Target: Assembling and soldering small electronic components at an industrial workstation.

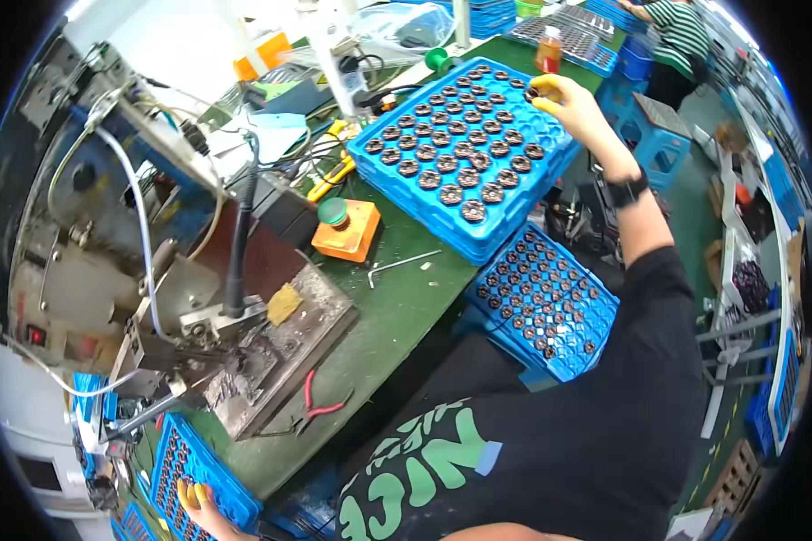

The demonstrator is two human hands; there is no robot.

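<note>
My right hand (564, 104), with yellow covers on its fingertips, pinches a small dark ring-shaped part (530, 94) at the far right corner of a stacked blue tray (550, 171). Rows of similar copper-and-black rings fill much of that tray. At the lower left my left hand (203, 512), also with yellow fingertips, is over another blue tray (221, 478) of such rings. Its fingers are curled together, and what they may hold is hidden. Between the two trays stands a machine with a metal base (307, 334) and an upright black hose (242, 234).
Red-handled pliers (320, 408), a hex key (401, 263) and an orange button box (347, 232) lie on the green bench (397, 302). A lower blue tray of rings (595, 320) sits beside my body. Another person (677, 45) works near blue stools (659, 135).
</note>
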